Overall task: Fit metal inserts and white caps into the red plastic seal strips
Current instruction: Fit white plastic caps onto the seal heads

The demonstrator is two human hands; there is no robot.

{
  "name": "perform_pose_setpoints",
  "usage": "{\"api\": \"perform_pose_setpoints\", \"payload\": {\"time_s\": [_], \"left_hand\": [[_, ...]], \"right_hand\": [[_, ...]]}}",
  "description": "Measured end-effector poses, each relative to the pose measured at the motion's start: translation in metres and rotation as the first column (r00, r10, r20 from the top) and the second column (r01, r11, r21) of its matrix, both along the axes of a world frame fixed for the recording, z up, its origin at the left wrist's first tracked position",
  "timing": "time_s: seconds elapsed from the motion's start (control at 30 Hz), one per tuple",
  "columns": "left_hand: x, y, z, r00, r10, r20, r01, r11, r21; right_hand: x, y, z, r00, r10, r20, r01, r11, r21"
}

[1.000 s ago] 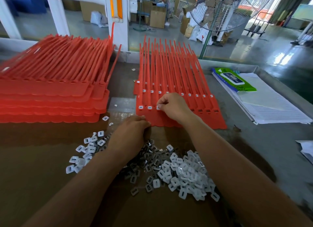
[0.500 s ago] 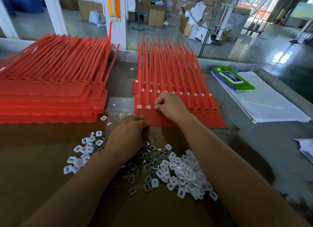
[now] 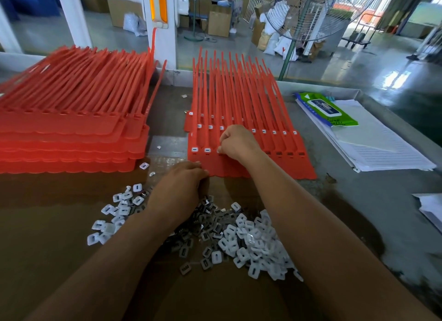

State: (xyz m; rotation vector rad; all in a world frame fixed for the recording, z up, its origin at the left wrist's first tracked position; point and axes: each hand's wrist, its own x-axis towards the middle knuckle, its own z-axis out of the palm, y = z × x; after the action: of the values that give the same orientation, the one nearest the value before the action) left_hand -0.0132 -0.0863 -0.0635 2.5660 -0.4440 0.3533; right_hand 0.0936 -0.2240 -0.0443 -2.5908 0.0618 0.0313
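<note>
A sheet of joined red seal strips (image 3: 275, 162) lies flat in front of me, tails pointing away. Its near row shows two sockets with white caps (image 3: 201, 149) at the left; empty sockets run to the right. My right hand (image 3: 239, 142) rests on that row, fingertips pinched on a white cap at the third socket. My left hand (image 3: 178, 189) sits curled at the sheet's near edge, over a heap of white caps (image 3: 253, 244) and grey metal inserts (image 3: 205, 227). What the left hand holds is hidden.
A tall stack of red strip sheets (image 3: 71, 129) fills the left side. A smaller scatter of caps (image 3: 114, 213) lies at the left. Lined paper sheets (image 3: 382, 150) and a green wipes pack (image 3: 327, 108) lie on the right. Brown cardboard (image 3: 47, 237) covers the near table.
Both hands stay almost where they were. The right hand keeps pressing at the third socket; the left hand has edged slightly toward the sheet's near edge.
</note>
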Motion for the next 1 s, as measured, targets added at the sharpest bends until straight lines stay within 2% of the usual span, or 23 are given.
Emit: {"api": "perform_pose_setpoints", "payload": {"time_s": [0.17,0.3,0.47,0.7,0.87,1.0], "left_hand": [[0.001,0.000,0.000,1.000,-0.001,-0.007,0.001,1.000,0.010],[0.002,0.000,-0.002,1.000,0.004,-0.012,-0.004,1.000,0.023],[0.004,0.000,-0.004,1.000,0.004,-0.028,-0.003,0.999,0.041],[0.006,0.000,-0.005,0.996,0.035,-0.081,-0.031,0.998,0.052],[0.007,0.000,-0.006,0.994,0.038,-0.099,-0.033,0.998,0.057],[0.007,0.001,-0.006,0.994,0.035,-0.101,-0.029,0.998,0.059]], "right_hand": [[-0.016,-0.006,0.002,0.995,0.094,0.047,-0.096,0.994,0.056],[-0.035,-0.016,0.015,0.981,0.193,-0.001,-0.188,0.961,0.203],[-0.069,-0.030,0.028,0.953,0.301,0.015,-0.299,0.939,0.170],[-0.120,-0.050,0.034,0.886,0.454,-0.096,-0.439,0.887,0.142],[-0.133,-0.055,0.027,0.872,0.473,-0.127,-0.438,0.869,0.229],[-0.132,-0.051,0.022,0.860,0.482,-0.171,-0.447,0.871,0.205]]}}
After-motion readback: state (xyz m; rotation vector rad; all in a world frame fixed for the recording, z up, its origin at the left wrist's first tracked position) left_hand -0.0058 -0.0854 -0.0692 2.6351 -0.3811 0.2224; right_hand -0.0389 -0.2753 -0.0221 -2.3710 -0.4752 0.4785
